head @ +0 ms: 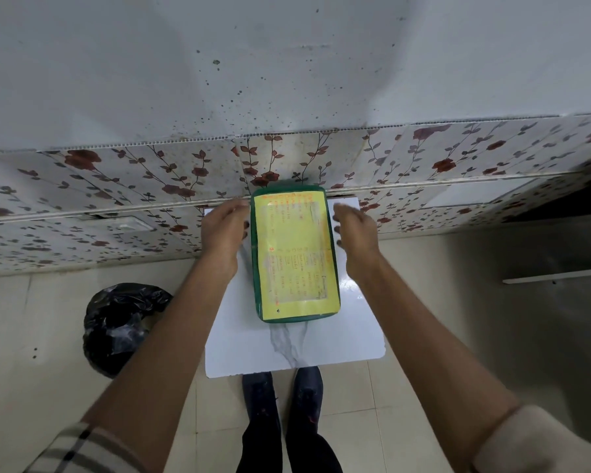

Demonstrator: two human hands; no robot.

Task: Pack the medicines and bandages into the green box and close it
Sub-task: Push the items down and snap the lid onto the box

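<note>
green box (296, 254) between both open hands

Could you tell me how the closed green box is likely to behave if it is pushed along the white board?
The green box looks rigid, with firm rounded edges, so it should probably keep its shape. It lies flat and low, so tipping seems unlikely. The white board looks glossy, so the box may slide easily. The left hand and right hand flank it.
</note>
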